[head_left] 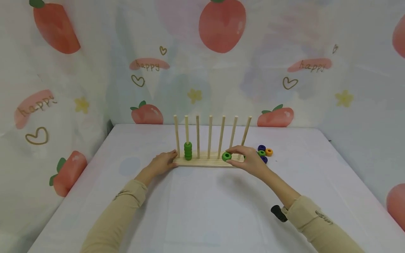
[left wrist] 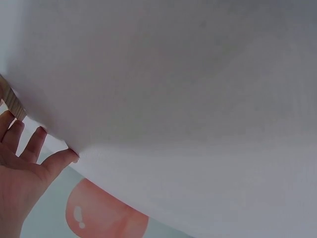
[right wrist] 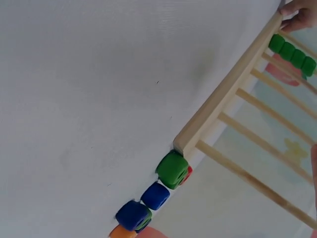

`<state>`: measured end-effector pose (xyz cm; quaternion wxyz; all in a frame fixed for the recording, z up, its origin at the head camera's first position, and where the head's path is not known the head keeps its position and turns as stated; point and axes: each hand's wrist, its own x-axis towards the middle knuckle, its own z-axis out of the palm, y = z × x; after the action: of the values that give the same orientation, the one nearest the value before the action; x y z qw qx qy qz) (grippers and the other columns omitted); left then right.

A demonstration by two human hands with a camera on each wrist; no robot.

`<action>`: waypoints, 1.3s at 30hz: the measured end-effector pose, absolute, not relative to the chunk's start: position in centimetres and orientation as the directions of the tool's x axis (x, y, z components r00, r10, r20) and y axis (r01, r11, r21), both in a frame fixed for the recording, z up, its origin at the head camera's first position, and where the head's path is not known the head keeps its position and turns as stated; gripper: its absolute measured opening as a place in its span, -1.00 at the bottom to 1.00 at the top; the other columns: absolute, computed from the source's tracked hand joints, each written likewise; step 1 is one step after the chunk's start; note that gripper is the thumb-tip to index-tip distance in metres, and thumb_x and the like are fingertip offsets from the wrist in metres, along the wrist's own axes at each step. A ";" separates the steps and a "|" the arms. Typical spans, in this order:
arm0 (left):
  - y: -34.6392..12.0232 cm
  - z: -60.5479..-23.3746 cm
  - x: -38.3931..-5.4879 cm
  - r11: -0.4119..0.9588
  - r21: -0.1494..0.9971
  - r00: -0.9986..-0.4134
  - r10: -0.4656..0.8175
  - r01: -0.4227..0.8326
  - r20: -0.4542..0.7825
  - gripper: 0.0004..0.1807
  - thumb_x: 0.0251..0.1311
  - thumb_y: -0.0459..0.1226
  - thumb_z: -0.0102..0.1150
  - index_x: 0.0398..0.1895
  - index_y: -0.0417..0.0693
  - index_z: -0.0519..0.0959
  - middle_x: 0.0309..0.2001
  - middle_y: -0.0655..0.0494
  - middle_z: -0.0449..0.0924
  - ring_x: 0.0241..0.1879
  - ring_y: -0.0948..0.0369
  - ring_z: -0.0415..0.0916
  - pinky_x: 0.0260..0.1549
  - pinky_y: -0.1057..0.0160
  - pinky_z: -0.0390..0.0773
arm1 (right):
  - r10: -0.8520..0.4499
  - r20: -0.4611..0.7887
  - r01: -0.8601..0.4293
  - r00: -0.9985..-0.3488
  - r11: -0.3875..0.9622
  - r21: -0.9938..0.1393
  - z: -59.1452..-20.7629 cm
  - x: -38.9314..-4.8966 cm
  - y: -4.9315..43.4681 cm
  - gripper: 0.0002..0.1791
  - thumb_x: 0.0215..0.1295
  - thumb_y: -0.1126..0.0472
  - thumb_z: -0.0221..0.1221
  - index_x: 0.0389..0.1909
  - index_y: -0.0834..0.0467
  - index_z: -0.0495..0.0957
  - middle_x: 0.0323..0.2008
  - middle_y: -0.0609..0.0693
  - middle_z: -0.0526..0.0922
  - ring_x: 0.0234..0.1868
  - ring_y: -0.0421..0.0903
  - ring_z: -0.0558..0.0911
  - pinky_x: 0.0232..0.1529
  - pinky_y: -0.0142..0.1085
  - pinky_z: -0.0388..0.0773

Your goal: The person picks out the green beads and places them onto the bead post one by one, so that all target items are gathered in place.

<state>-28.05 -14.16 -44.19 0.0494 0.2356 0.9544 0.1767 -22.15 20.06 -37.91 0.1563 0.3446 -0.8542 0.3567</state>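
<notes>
A wooden peg rack (head_left: 202, 163) with a row of upright pegs stands on the table. Several green beads (head_left: 188, 151) are stacked on its second peg from the left. My left hand (head_left: 162, 163) grips the rack's left end; in the left wrist view, the hand (left wrist: 27, 171) has its other fingers spread beside the wood (left wrist: 14, 103). Between thumb and index finger, my right hand (head_left: 251, 161) pinches a green bead (head_left: 226, 156), its hole facing the head camera, in front of the pegs on the right side. The right wrist view does not show this bead.
Loose beads lie on the table just beyond the rack's right end: blue (head_left: 261, 148), green (head_left: 261, 153) and orange (head_left: 269, 152). The right wrist view also shows a bit of a red bead (right wrist: 186, 175) behind a green one (right wrist: 172, 169). A patterned backdrop (head_left: 221, 80) stands behind.
</notes>
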 end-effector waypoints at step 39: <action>-14.3 -44.3 -28.0 0.805 0.362 -0.868 0.495 0.470 0.026 -0.39 0.26 -0.14 0.12 0.29 -0.30 0.31 0.35 -0.19 0.25 0.23 -0.24 0.32 0.06 -0.28 0.37 | -0.445 0.529 -0.691 -0.723 0.494 -0.528 -34.8 -23.4 13.0 -0.69 0.10 0.28 0.33 -0.12 0.29 0.59 -0.16 0.14 0.70 -0.10 0.07 0.67 -0.03 -0.10 0.59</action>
<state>-28.00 -14.29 -44.28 0.0348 0.2543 0.9494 0.1811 -23.36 13.02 -34.78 0.1637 0.3345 -0.8488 0.3754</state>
